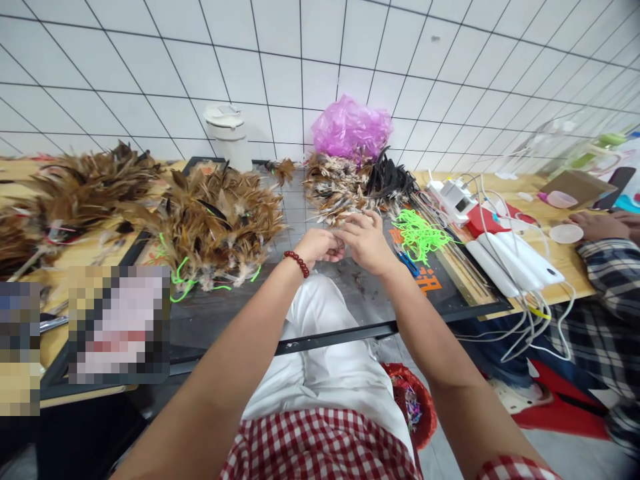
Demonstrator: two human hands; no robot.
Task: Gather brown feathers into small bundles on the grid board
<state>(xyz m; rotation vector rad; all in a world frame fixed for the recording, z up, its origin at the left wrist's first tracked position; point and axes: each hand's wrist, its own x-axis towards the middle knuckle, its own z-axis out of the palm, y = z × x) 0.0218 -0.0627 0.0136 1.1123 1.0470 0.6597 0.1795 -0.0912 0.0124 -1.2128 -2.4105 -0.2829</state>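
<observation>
My left hand and my right hand meet over the dark cutting mat, fingers curled together around something small I cannot make out. A dark red bead bracelet circles my left wrist. Just beyond my fingers lies a heap of speckled brown and black feathers. A larger mound of brown feathers with green cords sits to the left. A tangle of neon green cords lies right of my right hand.
More brown feathers cover the far left table. A white canister and a pink plastic bag stand by the tiled wall. White devices with cables lie at the right, where another person's plaid sleeve rests. A red basket sits below.
</observation>
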